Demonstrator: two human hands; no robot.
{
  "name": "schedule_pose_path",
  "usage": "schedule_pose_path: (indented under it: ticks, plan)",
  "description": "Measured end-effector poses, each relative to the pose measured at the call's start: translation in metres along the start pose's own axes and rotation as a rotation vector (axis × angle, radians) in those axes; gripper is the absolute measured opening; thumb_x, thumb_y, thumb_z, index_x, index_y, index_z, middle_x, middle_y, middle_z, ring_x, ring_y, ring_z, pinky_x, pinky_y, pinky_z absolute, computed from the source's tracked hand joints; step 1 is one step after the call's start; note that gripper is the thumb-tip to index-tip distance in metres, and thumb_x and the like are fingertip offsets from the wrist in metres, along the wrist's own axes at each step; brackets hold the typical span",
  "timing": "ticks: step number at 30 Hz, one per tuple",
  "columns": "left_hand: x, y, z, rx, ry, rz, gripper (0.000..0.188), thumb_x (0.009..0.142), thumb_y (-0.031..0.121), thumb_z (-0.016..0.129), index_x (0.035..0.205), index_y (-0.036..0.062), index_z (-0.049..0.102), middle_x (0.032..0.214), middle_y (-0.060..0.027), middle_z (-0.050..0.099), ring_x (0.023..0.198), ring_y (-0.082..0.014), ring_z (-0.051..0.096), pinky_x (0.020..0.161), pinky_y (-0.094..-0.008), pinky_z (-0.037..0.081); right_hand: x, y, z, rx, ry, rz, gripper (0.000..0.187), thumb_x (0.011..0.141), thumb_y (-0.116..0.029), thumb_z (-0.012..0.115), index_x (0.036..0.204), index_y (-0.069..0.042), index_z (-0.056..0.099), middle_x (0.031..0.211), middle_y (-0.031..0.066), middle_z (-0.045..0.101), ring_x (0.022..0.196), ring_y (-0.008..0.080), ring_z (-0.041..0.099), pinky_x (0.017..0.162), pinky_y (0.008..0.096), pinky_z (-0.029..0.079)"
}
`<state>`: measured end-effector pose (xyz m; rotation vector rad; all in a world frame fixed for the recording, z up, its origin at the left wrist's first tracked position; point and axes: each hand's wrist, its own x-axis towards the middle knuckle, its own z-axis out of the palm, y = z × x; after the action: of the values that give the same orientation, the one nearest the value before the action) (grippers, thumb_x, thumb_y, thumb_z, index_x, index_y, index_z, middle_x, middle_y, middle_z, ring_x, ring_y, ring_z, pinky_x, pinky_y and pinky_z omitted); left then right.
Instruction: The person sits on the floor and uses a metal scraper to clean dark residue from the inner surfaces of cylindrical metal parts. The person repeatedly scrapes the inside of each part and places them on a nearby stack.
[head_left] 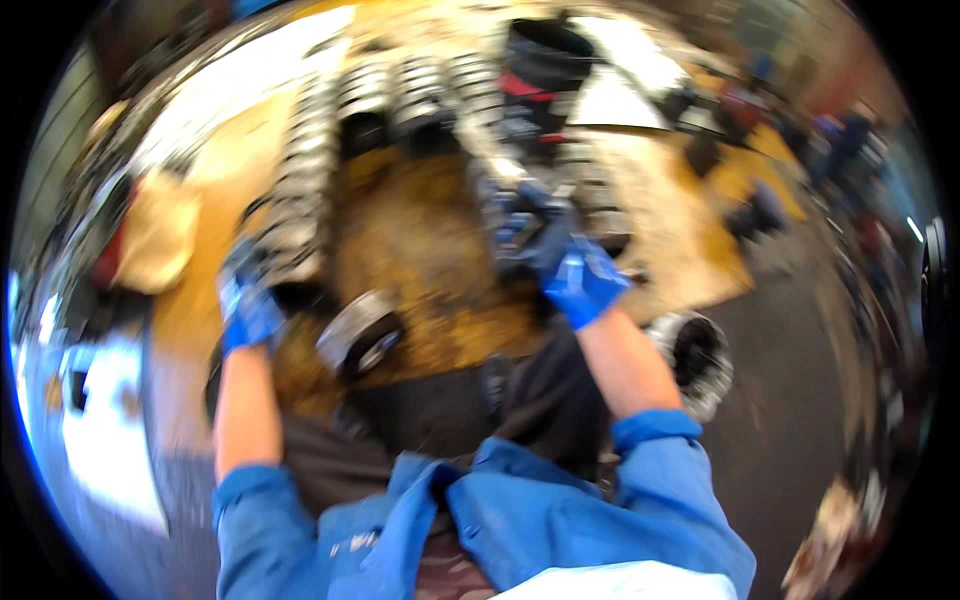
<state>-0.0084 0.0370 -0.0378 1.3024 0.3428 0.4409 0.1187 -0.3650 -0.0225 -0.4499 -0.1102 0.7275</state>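
Both hands wear blue gloves, and motion smears the picture. My left hand [248, 295] is at the near left end of a long row of metal rings [302, 185]; its fingers are too blurred to read. My right hand [572, 258] is closed beside another ring row [595, 190]. A long pale bar-like thing [490, 150] runs from its fingers away to the upper left; its kind is unclear. Between my hands, a single metal ring [358, 332] lies tilted on the stained brown board [420, 240].
Shorter ring rows [365, 95] stand at the far middle, beside a black bucket [548, 55]. Close by my right forearm is a round container [692, 362] with a pale rim. A crumpled tan bag [158, 232] sits at left. Blurred clutter lines the right side.
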Motion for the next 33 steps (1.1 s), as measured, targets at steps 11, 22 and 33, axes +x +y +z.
schedule_pose_path:
  ticks: [11, 22, 33]
  plan:
    - [0.129, -0.097, -0.135, -0.082, -0.085, 0.125, 0.052, 0.1, 0.034, 0.044, 0.131, -0.0084, 0.046, 0.121, -0.021, 0.058, 0.112, -0.0269, 0.056, 0.101, -0.0386, 0.042, -0.265, -0.077, -0.114, -0.153, 0.578, -0.509, 0.038, 0.095, -0.033, 0.055, 0.118, -0.003, 0.058, 0.096, 0.0107, 0.066, 0.063, 0.016, 0.055, 0.061, 0.0361, 0.048]
    - [0.199, -0.127, -0.202, 0.003, 0.13, -0.043, 0.05, 0.101, 0.034, 0.039, 0.132, -0.005, 0.044, 0.128, -0.0231, 0.056, 0.117, -0.0304, 0.054, 0.108, -0.0425, 0.032, -0.5, -0.03, -0.243, -0.406, 1.528, -0.587, 0.038, 0.098, -0.029, 0.049, 0.121, 0.0, 0.049, 0.101, 0.0195, 0.068, 0.058, 0.0205, 0.061, 0.052, 0.0337, 0.052]
    - [0.208, -0.127, -0.231, 0.082, 0.148, -0.144, 0.049, 0.101, 0.032, 0.038, 0.133, -0.0049, 0.045, 0.128, -0.0232, 0.056, 0.115, -0.0324, 0.055, 0.105, -0.0388, 0.036, -0.407, 0.014, -0.284, -1.748, 1.947, 0.792, 0.031, 0.091, -0.03, 0.052, 0.113, -0.012, 0.065, 0.117, 0.0123, 0.066, 0.109, 0.0299, 0.063, 0.087, 0.0423, 0.052]
